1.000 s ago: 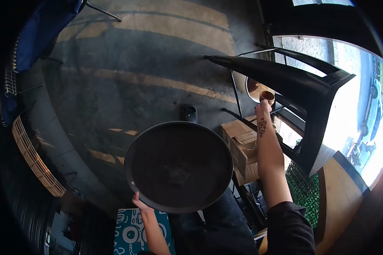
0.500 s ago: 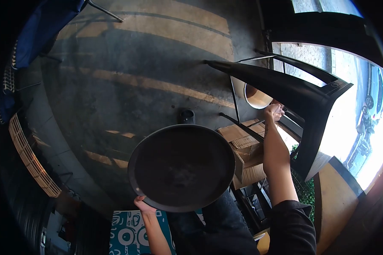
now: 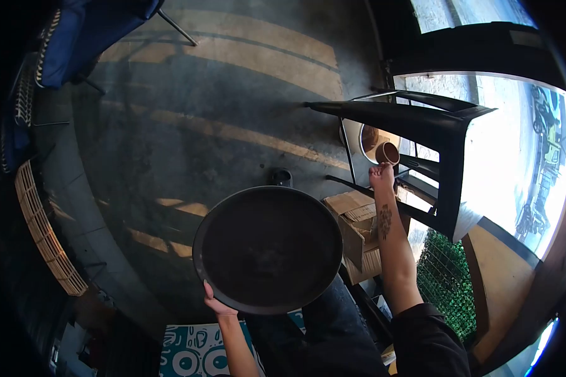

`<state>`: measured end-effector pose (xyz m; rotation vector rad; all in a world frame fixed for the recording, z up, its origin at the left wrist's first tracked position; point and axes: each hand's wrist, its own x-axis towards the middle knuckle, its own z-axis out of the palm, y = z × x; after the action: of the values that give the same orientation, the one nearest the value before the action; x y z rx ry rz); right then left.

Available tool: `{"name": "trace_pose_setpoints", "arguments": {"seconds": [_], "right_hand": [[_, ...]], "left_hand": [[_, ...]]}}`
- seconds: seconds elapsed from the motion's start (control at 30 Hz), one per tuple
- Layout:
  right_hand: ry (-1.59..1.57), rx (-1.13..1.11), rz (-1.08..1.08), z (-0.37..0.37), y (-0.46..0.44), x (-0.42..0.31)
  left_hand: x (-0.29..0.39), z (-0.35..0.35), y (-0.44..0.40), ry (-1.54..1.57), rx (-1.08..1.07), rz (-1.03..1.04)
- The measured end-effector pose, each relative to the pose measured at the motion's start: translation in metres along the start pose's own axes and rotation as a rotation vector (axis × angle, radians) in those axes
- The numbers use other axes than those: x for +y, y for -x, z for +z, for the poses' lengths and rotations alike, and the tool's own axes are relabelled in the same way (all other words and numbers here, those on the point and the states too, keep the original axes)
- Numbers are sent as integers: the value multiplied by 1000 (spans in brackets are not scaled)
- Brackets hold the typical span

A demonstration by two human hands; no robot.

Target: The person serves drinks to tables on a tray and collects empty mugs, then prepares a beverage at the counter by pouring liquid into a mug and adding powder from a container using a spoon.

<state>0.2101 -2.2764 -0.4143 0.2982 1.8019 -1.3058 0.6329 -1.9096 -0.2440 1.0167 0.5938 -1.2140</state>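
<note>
My left hand (image 3: 217, 304) grips the near-left rim of a large round black tray (image 3: 267, 245), thumb over the edge and the other fingers hidden beneath. Nothing stands on the tray, which hangs level in front of my legs. Out to the right, my right hand (image 3: 382, 175) is closed on a small brown cup (image 3: 387, 152) whose open mouth faces up toward the camera. Just beyond the cup is a white-rimmed bucket (image 3: 361, 143) with brown inside, partly covered by the cup and a black chair-like frame (image 3: 415, 118).
Opened cardboard boxes (image 3: 352, 204) lie right of the tray. Green foliage (image 3: 446, 283) and a wooden panel (image 3: 500, 283) are at lower right. A blue chair (image 3: 88, 41) stands far left, above a slatted wooden piece (image 3: 44, 229). A teal patterned surface (image 3: 185, 352) lies below.
My right hand has drawn back slightly left, and the brown cup now shows in it beside the bucket. The tray stays in my left hand, almost unmoved; the view has shifted slightly.
</note>
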Motion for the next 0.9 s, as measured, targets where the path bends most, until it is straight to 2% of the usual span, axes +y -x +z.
{"name": "trace_pose_setpoints", "arguments": {"seconds": [0.07,0.13,0.23,0.3,0.37,0.4,0.47,0.5,0.57,0.6,0.63,0.7,0.73,0.77,0.8,0.87,0.9], "right_hand": [[-132,-393,133,-10,58,4],[-2,-452,201,-17,123,2],[276,-654,40,-38,221,-8],[485,-789,-86,-50,291,-16],[631,-901,-192,-57,368,-20],[673,-961,-241,-63,401,-17],[732,-1114,-244,-73,462,-5],[803,-1216,-248,-74,493,1],[862,-1318,-266,-78,580,16],[887,-1440,-219,-83,599,30],[920,-1563,-167,-88,615,44],[1029,-1764,-204,-98,667,71],[1028,-1842,-134,-103,678,94],[981,-1981,-201,-107,685,120],[1055,-2006,-127,-111,717,131],[1166,-2073,-44,-121,773,150],[1276,-2144,-66,-123,795,162]], "left_hand": [[9,-13,5,16,-28,24],[19,-25,14,-39,-14,70],[36,-45,34,35,-58,98],[50,-61,49,93,-179,158],[66,-73,76,203,-114,107],[71,-88,92,217,-133,151],[79,-118,116,308,-69,148],[87,-123,132,332,-90,211],[106,-124,168,459,-370,208],[119,-126,184,490,-386,279],[128,-130,200,522,-380,297],[141,-139,231,602,-370,388],[150,-142,244,606,-387,439],[161,-144,259,606,-398,488],[171,-145,273,643,-386,552],[190,-146,297,591,-146,682],[200,-149,308,630,-129,723]]}}
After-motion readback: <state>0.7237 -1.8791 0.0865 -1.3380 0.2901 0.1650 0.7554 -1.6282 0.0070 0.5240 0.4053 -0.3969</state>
